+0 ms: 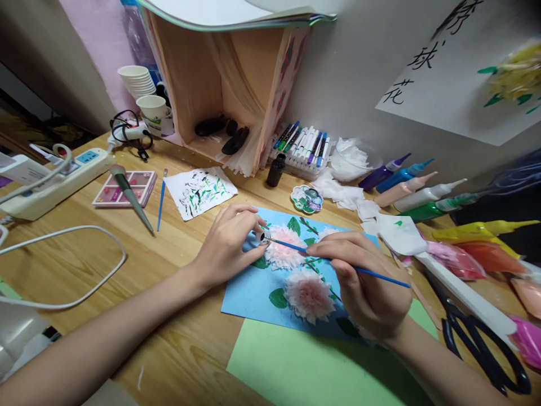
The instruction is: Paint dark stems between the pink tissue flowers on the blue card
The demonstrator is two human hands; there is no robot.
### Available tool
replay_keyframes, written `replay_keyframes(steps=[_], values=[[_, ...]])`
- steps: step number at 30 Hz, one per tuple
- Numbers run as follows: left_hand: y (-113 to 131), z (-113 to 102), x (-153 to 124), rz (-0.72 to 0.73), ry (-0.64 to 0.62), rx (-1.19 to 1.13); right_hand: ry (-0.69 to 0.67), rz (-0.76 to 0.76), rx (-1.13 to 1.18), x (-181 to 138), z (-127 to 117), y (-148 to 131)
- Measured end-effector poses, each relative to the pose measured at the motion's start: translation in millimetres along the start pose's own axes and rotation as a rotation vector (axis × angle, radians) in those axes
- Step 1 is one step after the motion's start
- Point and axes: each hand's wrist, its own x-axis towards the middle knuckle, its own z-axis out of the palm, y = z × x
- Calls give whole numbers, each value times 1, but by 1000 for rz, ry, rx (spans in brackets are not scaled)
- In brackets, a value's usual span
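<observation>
My left hand (230, 239) pinches a small pale round cap (264, 237) with something black inside it. In my right hand (367, 276) is a thin blue paintbrush (291, 246), its tip at the cap's opening. Both hands are over a light blue sheet (257, 307) that bears fluffy pink paper flowers (310, 296), painted green leaves and dark stems. My right hand hides part of the sheet's right side. Under the blue sheet lies a light green sheet (270, 361).
Behind the sheet stand a dark bottle (276, 170), a paint palette (306, 199) and a box of markers (302, 148). Black scissors (477, 344), paint tubes (439, 208) and crumpled tissue (338, 186) lie right. Leftward are a paint-smeared paper (200, 192), another paintbrush (161, 200) and a power strip (59, 183).
</observation>
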Motion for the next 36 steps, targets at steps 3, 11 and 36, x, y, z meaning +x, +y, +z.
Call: replay_keyframes(steps=[3,11,36], values=[[0,-1,0,1,0,5,33,-36,-47,0,-3,-2],[-2,-2,2,-24,2,22,335,83,-167,0,-11,19],[-2,-2,4,-13,17,48,133,97,-376,0,3,50]])
